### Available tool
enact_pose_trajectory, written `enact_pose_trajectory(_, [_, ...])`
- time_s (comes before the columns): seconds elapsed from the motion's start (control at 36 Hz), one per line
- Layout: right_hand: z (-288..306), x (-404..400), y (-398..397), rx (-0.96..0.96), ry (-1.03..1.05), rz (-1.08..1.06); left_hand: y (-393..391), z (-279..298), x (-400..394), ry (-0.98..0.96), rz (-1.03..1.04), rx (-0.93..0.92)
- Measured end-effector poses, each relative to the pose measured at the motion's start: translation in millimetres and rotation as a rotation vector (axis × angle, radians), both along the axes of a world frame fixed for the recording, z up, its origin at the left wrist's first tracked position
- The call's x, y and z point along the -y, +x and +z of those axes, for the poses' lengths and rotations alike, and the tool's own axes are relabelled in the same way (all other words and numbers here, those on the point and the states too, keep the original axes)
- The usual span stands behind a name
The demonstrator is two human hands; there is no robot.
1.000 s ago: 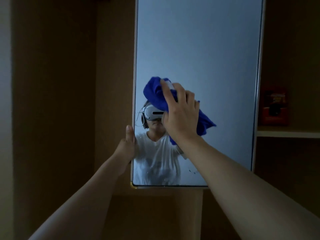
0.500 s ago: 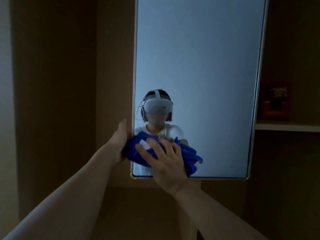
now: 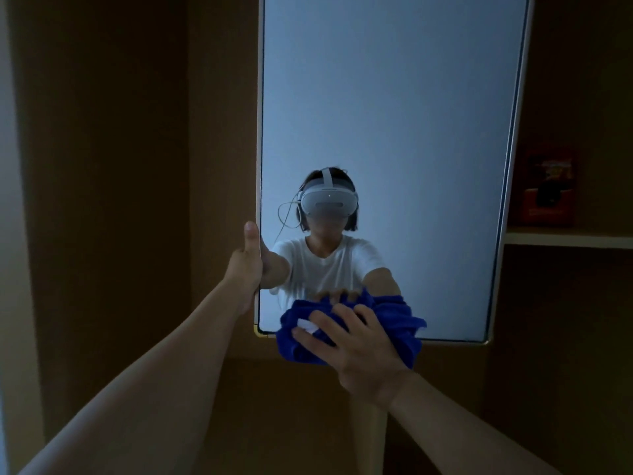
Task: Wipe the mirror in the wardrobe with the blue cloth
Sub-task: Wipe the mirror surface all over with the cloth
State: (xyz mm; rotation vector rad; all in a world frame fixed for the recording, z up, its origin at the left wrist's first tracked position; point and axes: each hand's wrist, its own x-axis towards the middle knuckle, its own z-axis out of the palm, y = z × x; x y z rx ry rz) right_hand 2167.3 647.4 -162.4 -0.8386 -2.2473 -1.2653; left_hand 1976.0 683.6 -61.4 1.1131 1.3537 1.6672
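Note:
A tall framed mirror [image 3: 394,114] stands in the dim wooden wardrobe. My left hand [image 3: 247,265] grips the mirror's left edge, thumb up along the frame. My right hand [image 3: 356,344] presses a bunched blue cloth [image 3: 400,320] with a white tag against the mirror's bottom edge, left of the middle. The cloth hangs partly below the frame. The glass reflects a person in a white shirt wearing a headset.
Brown wardrobe panels [image 3: 102,200] surround the mirror on the left and below. A shelf [image 3: 568,240] sits to the right of the mirror with a red and dark box [image 3: 548,190] on it.
My right hand swept the cloth from the mirror's middle down to its bottom edge, then slid it a little to the right. My left hand stayed on the left edge.

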Motion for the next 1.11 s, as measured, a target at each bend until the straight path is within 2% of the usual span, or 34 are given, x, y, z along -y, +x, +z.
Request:
enact_pose_trajectory(0.14, [-2.7, 1.4, 0.5, -0.049, -0.007, -0.008, 1.5, 1.5, 1.1, -0.015, 0.019, -0.019])
enact_pose_trajectory(0.33, [1.6, 0.7, -62.2, -0.098, -0.127, 0.026, 6.6, 6.5, -4.7, -0.041, 0.042, -0.007])
enact_pose_trajectory(0.58, [0.8, -14.1, -27.8, 0.022, -0.033, 0.067, 3.2, -3.0, -15.0, -0.009, 0.068, -0.032])
enact_pose_trajectory(0.78, [-6.0, -18.8, 11.7, 0.002, 0.072, 0.080, 5.8, -3.2, -14.7, 0.021, 0.107, -0.042])
enact_pose_trajectory(0.89, [-6.6, -15.9, 35.9, -0.039, 0.148, 0.076, 3.1, -5.6, -6.0, 0.087, 0.038, -0.074])
enact_pose_trajectory(1.03, [6.5, -0.8, 43.2, -0.010, 0.029, 0.013, 5.1, -2.7, -1.0, 0.086, 0.032, -0.101])
enact_pose_trajectory(1.11, [23.9, 10.4, 42.7, -0.091, 0.022, 0.042, 4.8, -1.0, -2.7, 0.034, 0.085, -0.119])
